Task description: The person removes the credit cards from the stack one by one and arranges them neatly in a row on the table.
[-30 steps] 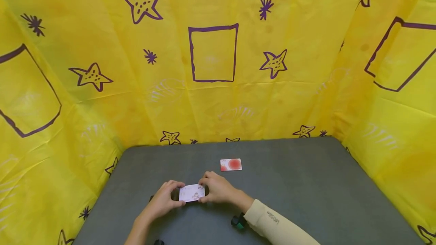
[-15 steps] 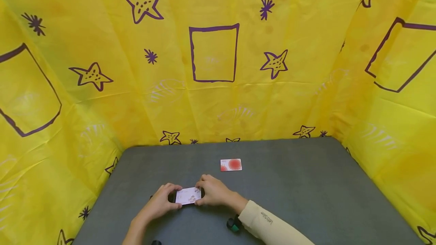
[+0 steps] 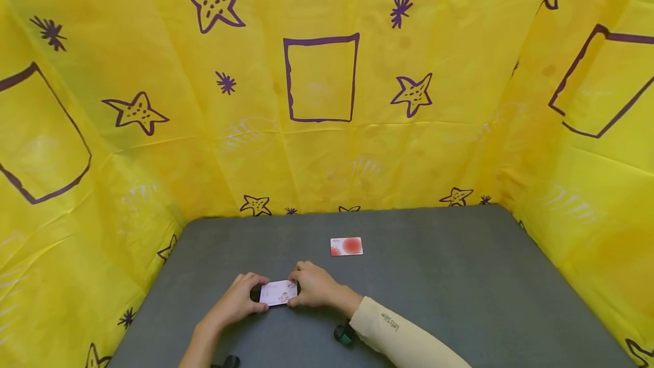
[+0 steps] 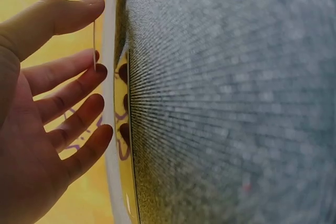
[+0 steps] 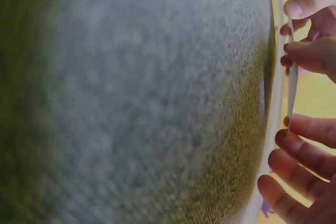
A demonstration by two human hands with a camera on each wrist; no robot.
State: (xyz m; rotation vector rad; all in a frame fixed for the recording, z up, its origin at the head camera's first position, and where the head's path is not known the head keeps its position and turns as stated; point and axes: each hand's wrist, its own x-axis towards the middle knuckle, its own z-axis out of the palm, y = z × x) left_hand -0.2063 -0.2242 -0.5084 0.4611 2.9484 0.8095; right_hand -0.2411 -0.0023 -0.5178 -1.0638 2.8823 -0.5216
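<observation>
A thin white card (image 3: 278, 292) with small printed marks is held between both hands, dark shadow showing around its ends. My left hand (image 3: 240, 299) pinches its left end, thumb on the near edge and fingertips on the far edge. The right hand (image 3: 314, 284) pinches the opposite end the same way. From the left wrist, the card (image 4: 95, 35) appears edge-on between thumb and fingertips, with the other fingers spread loosely below. The right wrist view shows the card (image 5: 293, 90) edge-on too. Beyond the hands lies a white card with red circles (image 3: 346, 246), untouched.
The dark grey tabletop (image 3: 434, 283) extends around the hands. Yellow cloth walls (image 3: 322, 163) with purple stars and outlines enclose its back and sides. A black and green device (image 3: 344, 334) sits at the right wrist, by a cream sleeve (image 3: 403, 331).
Both hands have shifted a little to the left with the white card between them, keeping their pinch on its ends. The red-circled card has stayed in place.
</observation>
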